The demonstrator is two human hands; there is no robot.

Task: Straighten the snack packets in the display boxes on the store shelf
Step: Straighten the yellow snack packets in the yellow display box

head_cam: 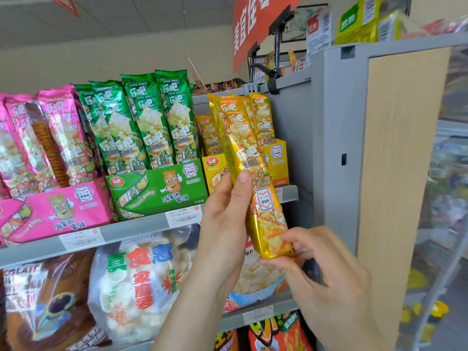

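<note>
A long yellow snack packet (243, 150) is held tilted in front of the yellow display box (277, 160) at the shelf's right end. My left hand (225, 214) grips the packet around its middle, thumb on the front. My right hand (316, 264) pinches its bottom end. More yellow packets (262, 117) stand upright in that box. To the left, green packets (152, 122) stand in a green display box (162, 188), and pink packets (50, 138) lean in a pink box (58, 211).
The grey shelf edge (131, 229) carries price tags. Big bags of snacks (136, 287) fill the shelf below. A grey and wood end panel (379, 148) closes the shelf on the right. A red banner (255, 24) hangs above.
</note>
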